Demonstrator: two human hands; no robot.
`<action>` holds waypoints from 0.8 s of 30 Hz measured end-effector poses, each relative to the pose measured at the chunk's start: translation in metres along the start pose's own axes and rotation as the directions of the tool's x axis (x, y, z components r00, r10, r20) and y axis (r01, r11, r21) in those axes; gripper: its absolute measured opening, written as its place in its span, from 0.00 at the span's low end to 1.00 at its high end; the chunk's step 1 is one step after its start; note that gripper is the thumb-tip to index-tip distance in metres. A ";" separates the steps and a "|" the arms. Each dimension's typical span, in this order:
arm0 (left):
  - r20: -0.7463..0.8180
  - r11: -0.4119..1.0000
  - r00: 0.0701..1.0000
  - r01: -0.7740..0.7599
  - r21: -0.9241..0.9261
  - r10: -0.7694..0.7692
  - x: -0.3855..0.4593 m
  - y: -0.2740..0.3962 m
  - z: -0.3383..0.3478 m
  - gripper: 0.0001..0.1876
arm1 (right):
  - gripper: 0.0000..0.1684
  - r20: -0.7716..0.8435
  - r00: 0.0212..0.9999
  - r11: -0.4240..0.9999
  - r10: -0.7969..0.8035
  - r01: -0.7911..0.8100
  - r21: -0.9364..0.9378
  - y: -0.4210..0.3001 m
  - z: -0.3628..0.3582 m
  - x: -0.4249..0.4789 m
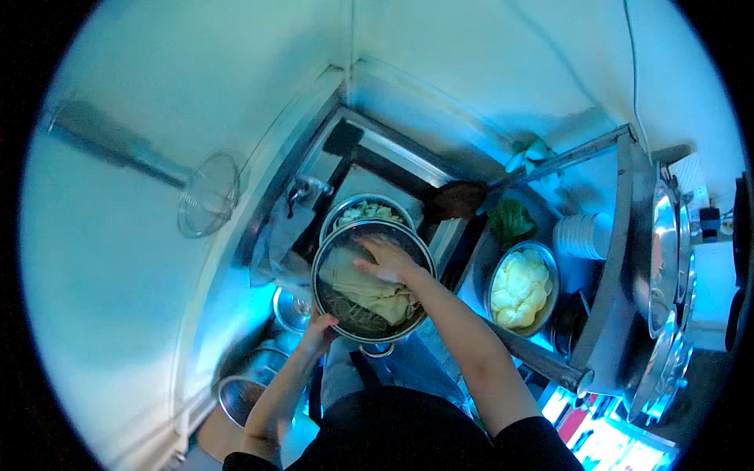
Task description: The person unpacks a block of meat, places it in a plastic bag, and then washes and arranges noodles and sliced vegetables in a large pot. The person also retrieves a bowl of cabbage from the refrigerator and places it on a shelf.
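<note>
A round metal vessel [372, 340] is held in front of my body, tilted so that I look into it. At its lower left, my left hand [321, 332] grips the rim. Inside, my right hand [386, 259] lies with fingers spread over pale folded sheets [374, 294], which may be cloth or food. Thin translucent strands show on the dark bottom beside them. A loop handle [377, 351] hangs at the vessel's near side. Just behind, and partly hidden by it, stands a metal bowl [324, 228] of chopped pale-green pieces [368, 212].
On the right, a metal-framed bay holds a bowl of pale yellow pieces [521, 288], leafy greens [511, 224] and stacked white containers [583, 235]. Metal lids or pans [662, 259] line its outer side. A wire strainer [207, 197] hangs on the left wall. Another bowl [238, 400] sits lower left.
</note>
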State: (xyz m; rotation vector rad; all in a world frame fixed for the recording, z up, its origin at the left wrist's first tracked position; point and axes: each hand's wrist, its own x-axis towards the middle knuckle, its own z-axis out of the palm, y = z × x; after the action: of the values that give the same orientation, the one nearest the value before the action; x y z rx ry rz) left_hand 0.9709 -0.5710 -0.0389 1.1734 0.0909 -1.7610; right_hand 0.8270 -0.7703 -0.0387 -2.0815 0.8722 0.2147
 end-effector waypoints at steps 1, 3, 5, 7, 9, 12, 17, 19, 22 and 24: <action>0.021 1.000 1.000 0.016 0.016 -0.016 0.018 0.003 -0.008 0.41 | 0.38 0.001 0.999 0.999 0.032 -0.032 0.000 0.004 -0.007 0.008; 0.021 0.996 0.997 0.073 0.043 -0.074 0.044 0.018 -0.015 0.40 | 0.38 -0.043 0.998 0.998 0.036 -0.034 0.046 0.025 -0.007 0.030; 0.028 0.991 0.991 0.127 0.029 -0.128 0.066 0.036 -0.007 0.40 | 0.38 -0.060 0.996 0.996 0.072 -0.069 0.048 0.048 -0.003 0.041; 0.099 0.993 0.988 0.117 0.026 -0.119 0.086 0.050 -0.006 0.40 | 0.37 -0.064 0.993 0.995 0.101 -0.101 -0.002 0.055 -0.010 0.055; 0.130 0.995 0.986 0.096 0.038 -0.101 0.100 0.063 -0.001 0.41 | 0.37 0.001 0.995 0.995 0.104 -0.104 0.003 0.062 -0.022 0.066; 0.124 0.989 0.982 0.140 0.037 -0.144 0.122 0.077 0.008 0.43 | 0.37 0.016 0.996 0.996 0.084 -0.084 0.035 0.080 -0.026 0.083; 0.039 0.986 0.985 0.167 0.019 -0.168 0.134 0.097 0.034 0.34 | 0.35 0.024 0.997 0.986 0.079 -0.081 0.144 0.111 -0.011 0.108; 0.028 0.982 0.982 0.189 -0.010 -0.189 0.138 0.097 0.035 0.34 | 0.36 0.077 0.992 0.983 0.101 -0.112 0.147 0.112 -0.015 0.114; 0.027 0.974 0.974 0.224 -0.028 -0.223 0.144 0.092 0.031 0.33 | 0.36 0.135 0.985 0.982 0.109 -0.128 0.137 0.109 -0.023 0.120; 0.026 0.966 0.968 0.251 -0.057 -0.250 0.147 0.090 0.030 0.33 | 0.35 0.174 0.978 0.982 0.113 -0.136 0.129 0.109 -0.027 0.123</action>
State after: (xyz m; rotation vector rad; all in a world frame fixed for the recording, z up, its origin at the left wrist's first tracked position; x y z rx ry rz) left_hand 1.0102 -0.7325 -0.0943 1.1411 0.2901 -1.9755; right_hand 0.8431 -0.8967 -0.1465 -1.8521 0.8908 0.3780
